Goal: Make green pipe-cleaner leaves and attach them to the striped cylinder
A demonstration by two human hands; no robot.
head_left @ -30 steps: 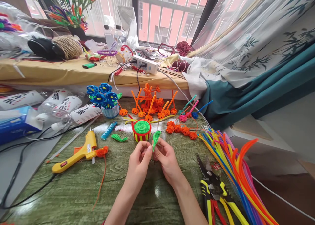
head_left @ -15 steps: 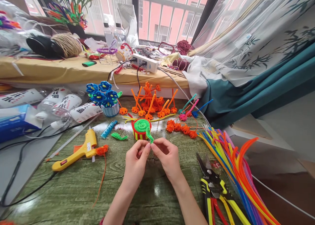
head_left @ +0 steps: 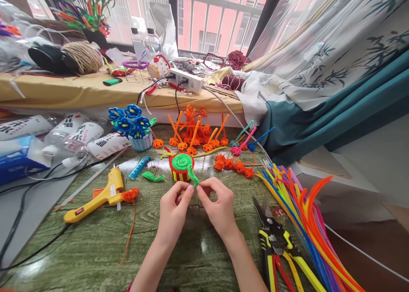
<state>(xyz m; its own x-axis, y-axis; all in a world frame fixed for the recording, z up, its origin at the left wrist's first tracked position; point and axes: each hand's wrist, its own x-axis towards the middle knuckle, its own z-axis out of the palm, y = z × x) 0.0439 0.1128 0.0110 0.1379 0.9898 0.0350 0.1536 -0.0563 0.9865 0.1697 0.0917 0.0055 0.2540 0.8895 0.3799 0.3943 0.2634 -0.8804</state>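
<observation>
My left hand [head_left: 174, 207] and my right hand [head_left: 217, 202] meet at the fingertips over the green table [head_left: 96, 249], both pinched on a small green pipe-cleaner leaf [head_left: 192, 175]. The leaf sticks up from between my fingers, just in front of a little red and yellow striped pot [head_left: 181, 167] topped with a green spiral. A second green leaf [head_left: 152, 177] lies on the table to the left of the pot.
A yellow glue gun [head_left: 99, 195] lies at the left with an orange flower at its nozzle. Pliers [head_left: 277, 249] and a bundle of coloured pipe cleaners [head_left: 306, 224] lie at the right. Orange pipe-cleaner flowers [head_left: 194, 132] and a blue flower pot [head_left: 134, 128] stand behind.
The green leaf stood upright a second ago; it is now bent lower and closer to the striped pot. Both hands shifted slightly forward and pinch closer together.
</observation>
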